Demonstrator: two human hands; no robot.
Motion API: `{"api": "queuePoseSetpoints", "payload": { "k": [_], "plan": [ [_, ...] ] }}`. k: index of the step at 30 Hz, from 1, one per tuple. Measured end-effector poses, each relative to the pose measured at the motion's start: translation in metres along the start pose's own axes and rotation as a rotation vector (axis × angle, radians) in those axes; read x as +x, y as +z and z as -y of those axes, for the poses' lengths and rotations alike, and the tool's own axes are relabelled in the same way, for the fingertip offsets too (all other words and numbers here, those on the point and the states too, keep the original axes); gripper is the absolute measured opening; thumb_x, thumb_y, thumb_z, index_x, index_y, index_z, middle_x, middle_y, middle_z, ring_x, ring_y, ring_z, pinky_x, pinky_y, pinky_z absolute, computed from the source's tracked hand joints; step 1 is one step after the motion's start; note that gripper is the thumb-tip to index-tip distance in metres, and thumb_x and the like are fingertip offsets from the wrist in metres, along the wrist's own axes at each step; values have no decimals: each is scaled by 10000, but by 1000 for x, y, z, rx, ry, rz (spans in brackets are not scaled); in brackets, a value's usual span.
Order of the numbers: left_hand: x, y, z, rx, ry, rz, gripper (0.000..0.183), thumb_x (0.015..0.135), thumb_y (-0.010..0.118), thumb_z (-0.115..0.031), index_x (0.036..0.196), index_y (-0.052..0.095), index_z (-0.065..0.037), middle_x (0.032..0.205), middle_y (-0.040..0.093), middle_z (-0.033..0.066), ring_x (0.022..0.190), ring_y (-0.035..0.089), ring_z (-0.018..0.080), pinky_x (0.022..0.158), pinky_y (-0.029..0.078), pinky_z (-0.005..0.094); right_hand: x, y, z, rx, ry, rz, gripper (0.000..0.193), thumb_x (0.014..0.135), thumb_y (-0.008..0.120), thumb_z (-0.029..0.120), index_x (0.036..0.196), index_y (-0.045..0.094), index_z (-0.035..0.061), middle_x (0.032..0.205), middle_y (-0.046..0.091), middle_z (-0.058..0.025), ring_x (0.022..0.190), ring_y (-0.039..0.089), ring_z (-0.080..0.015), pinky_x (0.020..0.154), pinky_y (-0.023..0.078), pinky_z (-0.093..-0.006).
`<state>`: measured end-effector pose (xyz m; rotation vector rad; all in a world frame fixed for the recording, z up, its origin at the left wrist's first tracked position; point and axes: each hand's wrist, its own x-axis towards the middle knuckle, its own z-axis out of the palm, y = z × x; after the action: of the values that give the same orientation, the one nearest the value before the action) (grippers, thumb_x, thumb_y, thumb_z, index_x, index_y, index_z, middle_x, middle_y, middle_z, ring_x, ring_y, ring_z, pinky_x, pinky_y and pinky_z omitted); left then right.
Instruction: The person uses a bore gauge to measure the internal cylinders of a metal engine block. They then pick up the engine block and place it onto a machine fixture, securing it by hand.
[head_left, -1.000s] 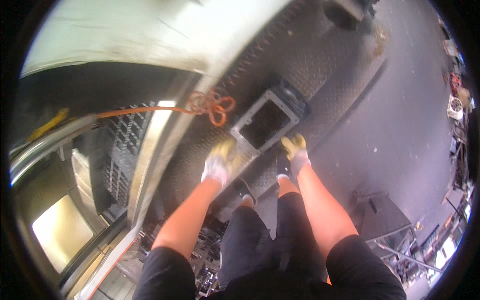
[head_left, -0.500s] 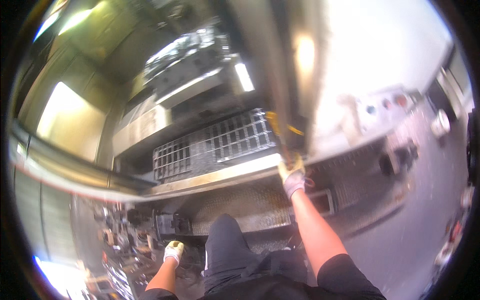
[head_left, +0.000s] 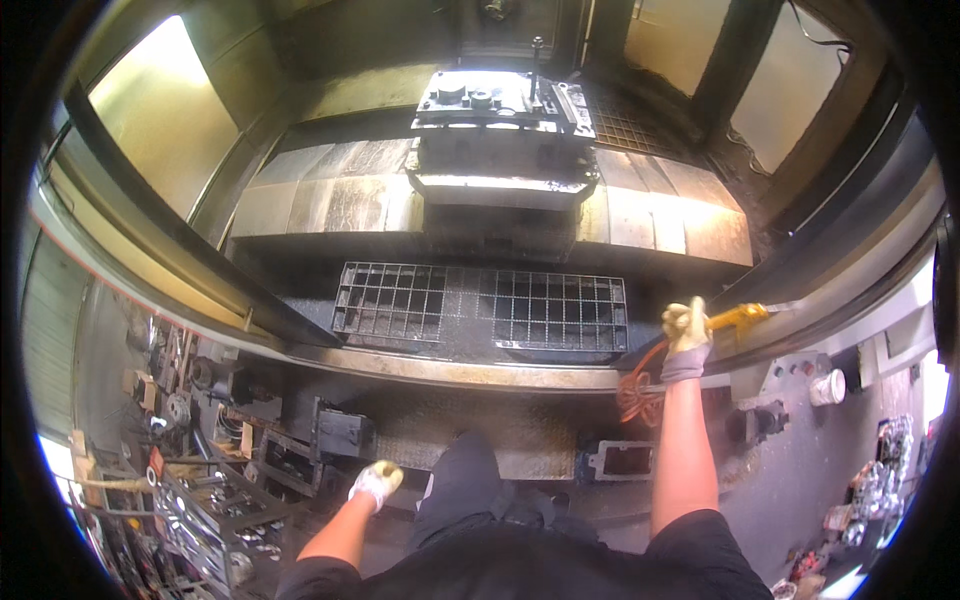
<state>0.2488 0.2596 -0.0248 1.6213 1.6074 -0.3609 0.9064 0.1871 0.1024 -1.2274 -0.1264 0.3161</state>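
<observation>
My right hand (head_left: pixel 687 325), in a pale yellow glove with a grey cuff, is closed round the end of a yellow air blow gun (head_left: pixel 740 318). The gun points right, its thin metal nozzle beside the door edge. An orange coiled hose (head_left: pixel 640 392) hangs next to my wrist. Low on the left, my gloved left hand (head_left: pixel 378 482) is curled closed near my knee, with nothing visible in it. Ahead, inside the machine enclosure, a dark block carries a metal fixture plate (head_left: pixel 480 98) with round parts, an upright bolt and a wrench-like tool.
Two metal gratings (head_left: pixel 560 312) lie inside the machine behind its front sill (head_left: pixel 480 377). Sloped metal covers (head_left: pixel 335 190) flank the block. A tread-plate step (head_left: pixel 480 425) lies at my feet. Tools crowd a rack (head_left: pixel 200 510) at left. A white bucket (head_left: pixel 828 387) stands at right.
My view has turned and steadied, bringing the fixture plate to the centre. The blurred door edge that filled the middle now lies at the right. My right hand and the blow gun appear farther right.
</observation>
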Motion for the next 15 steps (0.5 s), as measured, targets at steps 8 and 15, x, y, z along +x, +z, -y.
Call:
{"api": "queuePoseSetpoints", "payload": {
  "k": [8,15],
  "plan": [
    [6,-128,-270,-500,942,226,608,1024,697,-254,1545,499,-11,1520,594,190,1446,539,294,1248,389,416,-195,84,8,-1105,199,872,269,931,746,323,1010,767,66,888,800,-58,852,760,-184,809,588,-352],
    [-49,-120,-405,-1356,550,15,207,1061,600,-152,1157,704,-1,1093,779,126,1021,750,233,934,602,360,-219,133,47,-908,-255,706,341,820,762,74,1156,721,31,1411,650,-237,1064,736,-353,898,595,-417]
  ]
}}
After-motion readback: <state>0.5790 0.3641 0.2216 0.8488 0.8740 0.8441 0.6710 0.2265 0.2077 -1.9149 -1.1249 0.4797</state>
